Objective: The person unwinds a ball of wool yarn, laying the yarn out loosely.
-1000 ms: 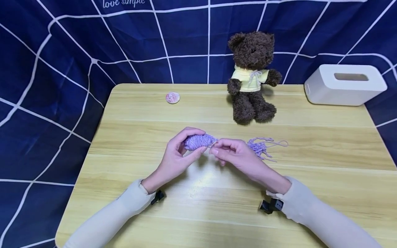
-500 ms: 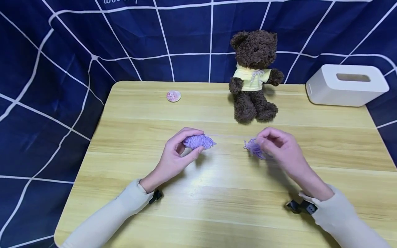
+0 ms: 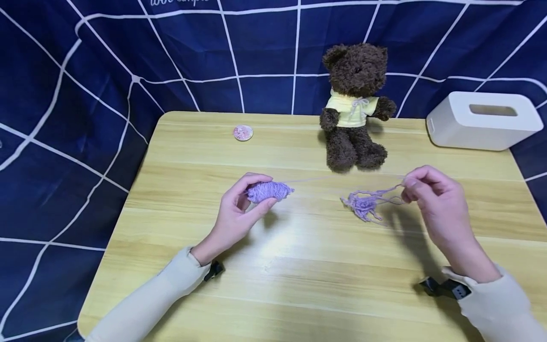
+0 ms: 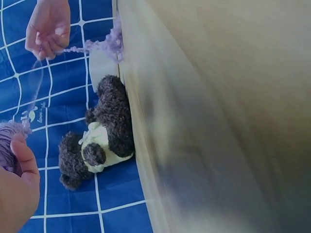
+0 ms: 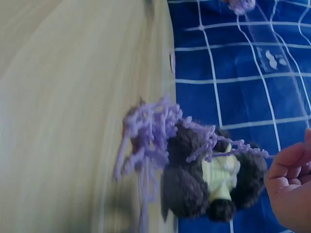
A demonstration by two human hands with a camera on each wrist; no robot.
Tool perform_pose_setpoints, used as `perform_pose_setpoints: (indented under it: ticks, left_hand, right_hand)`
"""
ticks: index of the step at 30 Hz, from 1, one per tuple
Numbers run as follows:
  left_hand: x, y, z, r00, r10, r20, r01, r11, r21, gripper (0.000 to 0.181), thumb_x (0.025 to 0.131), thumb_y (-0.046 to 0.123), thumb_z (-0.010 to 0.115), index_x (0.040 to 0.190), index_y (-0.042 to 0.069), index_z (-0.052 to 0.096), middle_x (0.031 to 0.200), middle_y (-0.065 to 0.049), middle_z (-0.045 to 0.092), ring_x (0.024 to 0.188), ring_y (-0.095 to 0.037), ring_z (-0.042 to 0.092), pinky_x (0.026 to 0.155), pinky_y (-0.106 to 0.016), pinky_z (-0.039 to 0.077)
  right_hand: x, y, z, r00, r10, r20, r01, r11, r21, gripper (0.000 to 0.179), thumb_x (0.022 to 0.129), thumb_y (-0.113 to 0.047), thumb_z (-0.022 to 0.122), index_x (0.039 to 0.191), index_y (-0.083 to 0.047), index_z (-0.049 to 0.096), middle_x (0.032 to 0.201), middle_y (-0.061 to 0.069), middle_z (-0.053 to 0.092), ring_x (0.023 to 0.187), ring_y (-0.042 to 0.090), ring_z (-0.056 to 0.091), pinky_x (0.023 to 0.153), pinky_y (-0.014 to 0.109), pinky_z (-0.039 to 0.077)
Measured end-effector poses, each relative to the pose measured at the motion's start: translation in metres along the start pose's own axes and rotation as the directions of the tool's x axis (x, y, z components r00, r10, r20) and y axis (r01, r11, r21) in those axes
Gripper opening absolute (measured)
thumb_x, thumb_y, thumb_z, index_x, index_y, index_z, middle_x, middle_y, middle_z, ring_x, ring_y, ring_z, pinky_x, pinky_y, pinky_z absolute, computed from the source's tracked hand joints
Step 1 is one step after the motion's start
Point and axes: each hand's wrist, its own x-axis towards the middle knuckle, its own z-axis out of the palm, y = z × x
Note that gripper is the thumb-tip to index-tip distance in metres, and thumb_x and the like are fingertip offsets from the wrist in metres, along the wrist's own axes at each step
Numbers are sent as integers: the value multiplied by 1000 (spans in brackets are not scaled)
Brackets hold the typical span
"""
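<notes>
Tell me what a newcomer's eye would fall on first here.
Probably the yellow-shirted brown teddy bear, at the back of the wooden table. Then the wound purple yarn held in the left hand, and the loose purple tangle just left of the right hand.

- And there it is, at the top edge of the head view: white lettering (image 3: pixel 179 2) on the blue cloth (image 3: pixel 265 42), reading "love simple" — the letters' tops clipped by the frame, but the words come through.
- Over to the left wrist view: a small white print (image 4: pixel 33 115) on the cloth, with what looks like "love" beside it, blurred.
- Right wrist view: white blobs (image 5: pixel 273 59) on the cloth, too blurred to read.
- And the disc (image 3: pixel 243 133) carries a pink print — too small to make out.
</notes>
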Motion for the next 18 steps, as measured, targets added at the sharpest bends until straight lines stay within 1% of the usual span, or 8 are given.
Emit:
perform_pose_setpoints:
  ticks: [2,5,7,9,11,13,16,18]
  left_hand:
    - [-1,0,-2,1000,-2,-3,2,1000,-6,43,94,-12,75,136,-6,64,131,-17,65,114,-37,65,98,-37,61]
    - [-2,0,-5,1000,7,-12,-7,1000,-15,42,94,-12,74,135,-8,63,132,-19,64,115,-37,65,101,-38,61]
    - [-2,-1,-6,1000,15,-19,-15,1000,-16,42,94,-12,73,135,-9,63,132,-19,64,116,-36,65,101,-37,60]
    - [-2,-1,-7,999,21,-27,-22,1000,-16,42,95,-12,73,135,-9,63,132,-19,63,115,-35,65,101,-36,60]
    - [-2,-1,-8,999,25,-31,-26,1000,-17,41,95,-11,73,135,-9,63,132,-19,63,115,-35,64,100,-36,60]
    - [-2,-1,-8,999,26,-32,-27,999,-20,41,95,-11,73,135,-9,62,132,-19,63,116,-35,64,101,-36,60]
    - [-1,0,-8,999,28,-33,-29,999,-29,42,95,-11,72,135,-10,62,133,-20,63,118,-36,64,102,-37,59]
    - [-1,1,-7,999,34,-39,-36,999,-33,42,95,-12,72,136,-10,62,134,-21,62,119,-37,64,104,-38,59]
  right_hand:
    - [3,-2,-10,999,-24,-28,27,994,103,17,105,20,51,95,18,65,82,15,66,73,21,61,69,26,60]
    - [10,-5,-26,995,-55,-81,73,967,245,19,104,23,48,94,22,63,83,19,67,70,24,60,65,29,60]
    - [14,-7,-38,989,-64,-137,102,952,289,19,104,24,47,92,23,61,80,21,66,67,25,60,61,30,60]
    - [17,-9,-50,974,-63,-217,125,950,285,19,103,24,47,90,23,60,77,20,65,63,25,60,58,30,59]
    - [20,-11,-61,950,-60,-306,144,955,261,19,103,23,49,88,23,60,74,20,63,61,25,58,55,29,58]
    - [23,-12,-71,918,-52,-393,154,960,232,17,102,21,51,86,22,59,71,18,60,59,24,56,52,27,57]
    - [26,-11,-84,876,-50,-480,183,955,233,14,102,19,55,88,21,57,72,18,57,60,22,52,49,24,54]
    - [28,-11,-90,853,-33,-520,194,947,258,13,102,18,55,89,19,57,70,17,55,60,22,51,47,23,54]
